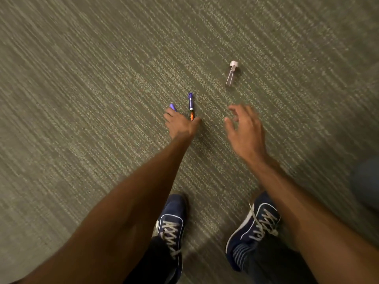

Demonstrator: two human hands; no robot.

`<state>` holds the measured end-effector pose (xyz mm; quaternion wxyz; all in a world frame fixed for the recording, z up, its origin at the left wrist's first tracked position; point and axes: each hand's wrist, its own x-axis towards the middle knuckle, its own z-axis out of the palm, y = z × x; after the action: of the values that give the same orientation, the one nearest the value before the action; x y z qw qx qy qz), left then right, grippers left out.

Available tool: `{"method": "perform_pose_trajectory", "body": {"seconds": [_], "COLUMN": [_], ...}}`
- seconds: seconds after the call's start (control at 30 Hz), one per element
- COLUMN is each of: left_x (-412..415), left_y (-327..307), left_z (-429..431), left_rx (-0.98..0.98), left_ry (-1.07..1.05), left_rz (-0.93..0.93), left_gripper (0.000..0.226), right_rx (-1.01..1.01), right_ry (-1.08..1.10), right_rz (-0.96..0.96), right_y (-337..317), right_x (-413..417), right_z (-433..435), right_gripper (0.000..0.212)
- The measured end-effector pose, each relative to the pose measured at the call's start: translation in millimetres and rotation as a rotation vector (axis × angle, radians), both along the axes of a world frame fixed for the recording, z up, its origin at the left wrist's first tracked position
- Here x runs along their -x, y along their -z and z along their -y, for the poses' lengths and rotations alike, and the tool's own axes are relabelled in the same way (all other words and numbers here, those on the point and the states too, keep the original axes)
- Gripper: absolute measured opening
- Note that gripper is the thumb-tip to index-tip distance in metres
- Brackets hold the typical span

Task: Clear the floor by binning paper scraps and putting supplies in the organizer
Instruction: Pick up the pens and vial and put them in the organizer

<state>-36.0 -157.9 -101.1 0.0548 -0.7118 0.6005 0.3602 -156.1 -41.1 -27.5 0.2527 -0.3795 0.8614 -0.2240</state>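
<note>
My left hand [180, 125] is low over the carpet with its fingers closed. A purple and orange pen [191, 103] sticks out forward from beside the thumb. A small purple piece [173, 107] shows at the fingertips; whether it is held or lying on the floor I cannot tell. My right hand [244, 128] hovers to the right with fingers spread and nothing in it. A small clear vial with a pale pink cap [232, 74] lies on the carpet beyond my right hand, apart from it.
Grey-green striped carpet [102, 78] fills the view. My two blue sneakers [172, 218] [258, 224] stand at the bottom. A blurred blue-grey shape [367, 181] sits at the right edge. No bin or organizer is in view.
</note>
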Motion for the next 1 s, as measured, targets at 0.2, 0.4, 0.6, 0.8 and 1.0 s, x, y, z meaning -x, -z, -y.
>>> {"method": "perform_pose_trajectory", "body": {"seconds": [0.2,0.4,0.6,0.8,1.0], "left_x": [23,15,9,18,16], "left_y": [8,8,-26,-49,-47], "left_z": [-4,4,16,21,32], "left_rx": [0.069,0.013,-0.013,-0.09,-0.176], "left_ry": [0.051,0.144,0.257,-0.033,-0.143], "left_rz": [0.1,0.018,-0.345,-0.683,-0.762], "left_gripper": [0.051,0.051,0.036,0.007,0.012], "right_rx": [0.004,-0.019,-0.027,-0.033,-0.063], "right_ry": [-0.039,-0.072,-0.011,0.128,0.286], "right_rz": [-0.011,0.024,-0.026,-0.024,0.054], "right_y": [16,18,20,38,73], "right_x": [1,6,27,48,63], "right_z": [3,9,31,66,108], "right_gripper": [0.033,0.028,0.026,0.044,0.082]}}
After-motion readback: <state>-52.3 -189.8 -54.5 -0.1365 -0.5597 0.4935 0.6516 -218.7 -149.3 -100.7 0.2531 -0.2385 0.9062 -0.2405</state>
